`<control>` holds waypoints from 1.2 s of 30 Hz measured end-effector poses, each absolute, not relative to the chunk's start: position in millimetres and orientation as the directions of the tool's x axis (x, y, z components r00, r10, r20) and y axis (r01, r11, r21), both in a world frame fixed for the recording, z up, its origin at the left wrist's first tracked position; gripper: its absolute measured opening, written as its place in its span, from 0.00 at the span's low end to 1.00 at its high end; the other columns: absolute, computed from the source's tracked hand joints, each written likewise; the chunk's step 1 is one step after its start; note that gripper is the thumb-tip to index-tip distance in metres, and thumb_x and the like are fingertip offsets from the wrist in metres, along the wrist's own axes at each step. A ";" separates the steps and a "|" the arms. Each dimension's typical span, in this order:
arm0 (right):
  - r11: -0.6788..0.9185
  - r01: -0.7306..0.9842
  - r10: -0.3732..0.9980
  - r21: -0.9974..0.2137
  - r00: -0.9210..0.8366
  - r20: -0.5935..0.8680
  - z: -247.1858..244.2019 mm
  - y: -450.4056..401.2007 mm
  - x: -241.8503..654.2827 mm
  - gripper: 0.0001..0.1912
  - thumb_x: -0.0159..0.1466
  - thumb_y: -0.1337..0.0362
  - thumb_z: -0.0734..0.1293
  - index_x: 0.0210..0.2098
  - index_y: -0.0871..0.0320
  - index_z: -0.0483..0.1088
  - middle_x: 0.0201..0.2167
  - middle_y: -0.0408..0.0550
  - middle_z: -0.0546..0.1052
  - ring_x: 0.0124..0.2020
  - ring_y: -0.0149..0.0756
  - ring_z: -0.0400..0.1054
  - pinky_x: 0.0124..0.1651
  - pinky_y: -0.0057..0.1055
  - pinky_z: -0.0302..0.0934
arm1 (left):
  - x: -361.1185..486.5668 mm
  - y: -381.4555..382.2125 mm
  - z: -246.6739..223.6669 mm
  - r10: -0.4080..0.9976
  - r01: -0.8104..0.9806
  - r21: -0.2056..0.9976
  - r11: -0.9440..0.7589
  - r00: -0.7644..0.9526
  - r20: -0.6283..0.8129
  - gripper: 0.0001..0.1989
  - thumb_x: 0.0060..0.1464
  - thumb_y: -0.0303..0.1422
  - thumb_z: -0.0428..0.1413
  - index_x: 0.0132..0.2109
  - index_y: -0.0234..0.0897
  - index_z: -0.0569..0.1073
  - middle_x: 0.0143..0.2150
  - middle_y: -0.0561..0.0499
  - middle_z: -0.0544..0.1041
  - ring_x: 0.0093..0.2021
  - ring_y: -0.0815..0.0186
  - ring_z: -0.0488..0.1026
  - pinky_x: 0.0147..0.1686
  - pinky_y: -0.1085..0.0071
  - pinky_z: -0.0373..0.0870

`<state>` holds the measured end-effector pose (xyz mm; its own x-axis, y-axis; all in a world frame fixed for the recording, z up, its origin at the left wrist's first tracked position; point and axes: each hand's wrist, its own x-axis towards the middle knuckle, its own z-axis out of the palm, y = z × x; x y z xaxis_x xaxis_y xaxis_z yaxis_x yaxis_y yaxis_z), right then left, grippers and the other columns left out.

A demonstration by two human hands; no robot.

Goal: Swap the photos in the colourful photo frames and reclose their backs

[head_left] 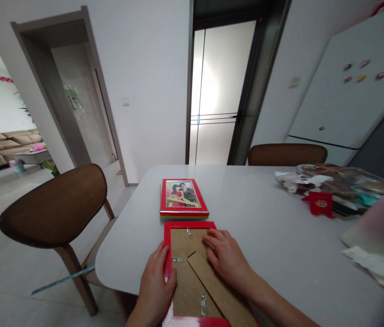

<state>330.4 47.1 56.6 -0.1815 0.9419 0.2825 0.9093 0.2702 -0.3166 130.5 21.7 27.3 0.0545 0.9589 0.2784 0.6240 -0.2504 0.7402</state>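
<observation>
We have a red picture frame (180,240) lying face down at the near edge of the desk (256,213), its brown backing board facing up. Small metal turn clips (189,233) sit around the board, and a cut easel stand (209,281) lies flat against it. Face down, the frame leaves its back within our reach. Our left hand (154,284) curls narrowly around the frame's left edge, holding it, while our right hand (224,256) rests open and flat on the backing board. Together they seem placed to keep the frame from shifting.

Just beyond it, almost touching, a second red frame (184,197) lies face up, showing a photograph of two people in formal dress. Farther right, a heap of plastic wrapping and papers (335,184) sits on the desk beside a small red envelope (320,203). Its gold emblem is too small for us to read, and we can make out no brand or other writing. A curved wooden chair (56,204) stands at the desk's left side, and magnets dot the white refrigerator (328,91) behind it.
</observation>
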 end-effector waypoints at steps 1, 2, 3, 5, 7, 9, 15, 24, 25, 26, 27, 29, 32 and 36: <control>0.282 0.907 0.939 -0.313 -0.194 0.286 57.8 51.8 324.6 0.16 0.53 0.71 0.58 0.39 0.56 0.69 0.42 0.50 0.69 0.43 0.40 0.58 0.43 0.33 0.53 | 130.7 21.2 26.3 0.958 0.627 0.738 -0.251 0.051 0.282 0.23 0.44 0.29 0.49 0.51 0.33 0.64 0.54 0.44 0.64 0.54 0.61 0.60 0.53 0.62 0.56; 0.294 0.903 0.936 -0.314 -0.205 0.286 58.3 56.7 318.4 0.16 0.54 0.71 0.57 0.40 0.57 0.69 0.41 0.50 0.69 0.42 0.39 0.58 0.42 0.32 0.53 | 130.9 20.8 25.6 0.957 0.630 0.734 -0.252 0.050 0.286 0.23 0.45 0.29 0.49 0.51 0.33 0.64 0.54 0.44 0.64 0.54 0.61 0.60 0.53 0.62 0.56; 0.300 0.900 0.935 -0.315 -0.212 0.284 58.1 61.6 312.3 0.16 0.54 0.70 0.57 0.39 0.57 0.69 0.40 0.50 0.69 0.42 0.38 0.58 0.41 0.32 0.53 | 131.1 20.5 25.2 0.956 0.633 0.731 -0.255 0.051 0.289 0.23 0.45 0.29 0.49 0.51 0.33 0.64 0.54 0.44 0.64 0.54 0.61 0.60 0.53 0.62 0.56; 0.297 0.901 0.936 -0.317 -0.209 0.283 55.8 69.7 301.9 0.14 0.56 0.69 0.56 0.38 0.57 0.69 0.37 0.51 0.69 0.40 0.39 0.59 0.39 0.32 0.52 | 131.5 20.2 24.9 0.953 0.637 0.725 -0.262 0.053 0.297 0.22 0.44 0.29 0.49 0.50 0.33 0.64 0.54 0.44 0.64 0.53 0.60 0.60 0.53 0.61 0.56; 0.290 0.902 0.936 -0.319 -0.200 0.288 52.4 74.4 295.6 0.14 0.56 0.68 0.56 0.38 0.58 0.69 0.36 0.52 0.69 0.39 0.39 0.59 0.38 0.32 0.52 | 131.9 20.2 25.3 0.951 0.641 0.720 -0.267 0.054 0.304 0.22 0.44 0.28 0.48 0.50 0.33 0.64 0.54 0.44 0.64 0.53 0.61 0.60 0.53 0.62 0.56; 0.292 0.900 0.935 -0.324 -0.199 0.292 49.8 75.8 293.9 0.14 0.57 0.67 0.56 0.39 0.57 0.69 0.37 0.52 0.69 0.39 0.40 0.58 0.38 0.32 0.51 | 132.3 20.2 25.7 0.951 0.645 0.716 -0.265 0.052 0.306 0.23 0.44 0.28 0.48 0.51 0.33 0.64 0.54 0.44 0.64 0.53 0.61 0.60 0.53 0.62 0.56; 0.344 0.870 0.922 -0.353 -0.240 0.304 51.0 68.0 298.0 0.16 0.57 0.67 0.56 0.43 0.55 0.67 0.41 0.49 0.70 0.42 0.38 0.58 0.42 0.33 0.51 | 132.8 19.9 26.0 0.953 0.648 0.718 -0.254 0.039 0.302 0.22 0.45 0.28 0.48 0.50 0.32 0.64 0.53 0.44 0.65 0.53 0.61 0.61 0.52 0.63 0.57; 0.429 0.767 0.896 -0.478 -0.293 0.334 51.5 55.4 292.5 0.16 0.54 0.65 0.61 0.43 0.57 0.67 0.44 0.50 0.68 0.45 0.39 0.58 0.47 0.35 0.49 | 132.1 20.2 23.4 0.950 0.668 0.695 -0.266 0.058 0.308 0.23 0.45 0.27 0.48 0.51 0.31 0.63 0.53 0.43 0.64 0.53 0.62 0.60 0.52 0.63 0.57; 0.443 0.760 0.892 -0.475 -0.320 0.319 52.3 53.4 290.2 0.15 0.54 0.63 0.62 0.41 0.56 0.68 0.44 0.49 0.68 0.44 0.39 0.58 0.47 0.35 0.50 | 132.2 20.5 22.5 0.948 0.674 0.688 -0.270 0.062 0.311 0.22 0.46 0.27 0.47 0.51 0.31 0.63 0.53 0.43 0.64 0.53 0.62 0.61 0.52 0.63 0.57; 0.457 0.754 0.887 -0.471 -0.350 0.301 53.4 51.4 287.4 0.13 0.53 0.61 0.63 0.38 0.55 0.69 0.42 0.48 0.68 0.43 0.39 0.58 0.45 0.34 0.51 | 132.3 20.8 21.5 0.947 0.679 0.682 -0.272 0.064 0.314 0.22 0.46 0.28 0.47 0.51 0.31 0.63 0.53 0.43 0.65 0.53 0.62 0.61 0.52 0.63 0.57; 0.466 0.752 0.884 -0.465 -0.373 0.283 54.7 49.7 284.3 0.11 0.52 0.59 0.64 0.35 0.54 0.70 0.40 0.47 0.69 0.42 0.38 0.59 0.44 0.34 0.51 | 132.4 21.0 20.7 0.947 0.684 0.677 -0.272 0.064 0.316 0.22 0.46 0.28 0.47 0.51 0.31 0.63 0.53 0.43 0.65 0.53 0.62 0.61 0.52 0.63 0.57; 0.463 0.765 0.886 -0.447 -0.385 0.258 57.7 48.4 277.5 0.09 0.53 0.59 0.64 0.31 0.55 0.70 0.36 0.46 0.69 0.40 0.37 0.59 0.42 0.33 0.52 | 132.5 21.3 19.4 0.946 0.695 0.664 -0.274 0.071 0.316 0.22 0.47 0.28 0.47 0.51 0.31 0.63 0.53 0.43 0.65 0.53 0.63 0.61 0.52 0.63 0.57; 0.423 0.798 0.905 -0.430 -0.352 0.239 61.6 51.1 270.1 0.06 0.55 0.62 0.61 0.28 0.57 0.69 0.33 0.46 0.69 0.38 0.36 0.59 0.40 0.31 0.53 | 132.3 21.3 19.4 0.946 0.712 0.645 -0.278 0.085 0.314 0.22 0.46 0.27 0.46 0.51 0.29 0.63 0.53 0.41 0.64 0.53 0.62 0.61 0.52 0.63 0.57; 0.426 0.764 0.904 -0.485 -0.376 0.203 66.2 50.6 278.8 0.07 0.55 0.64 0.61 0.32 0.56 0.69 0.35 0.47 0.69 0.40 0.37 0.59 0.43 0.33 0.53 | 131.6 20.3 21.4 0.944 0.708 0.646 -0.285 0.089 0.319 0.22 0.46 0.27 0.46 0.51 0.28 0.62 0.53 0.41 0.64 0.53 0.62 0.61 0.52 0.63 0.57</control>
<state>278.8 50.6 66.2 -0.3757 0.9043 0.2029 0.7638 0.4261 -0.4849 131.6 20.3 21.4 0.0889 0.9437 0.3188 0.7083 -0.2849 0.6459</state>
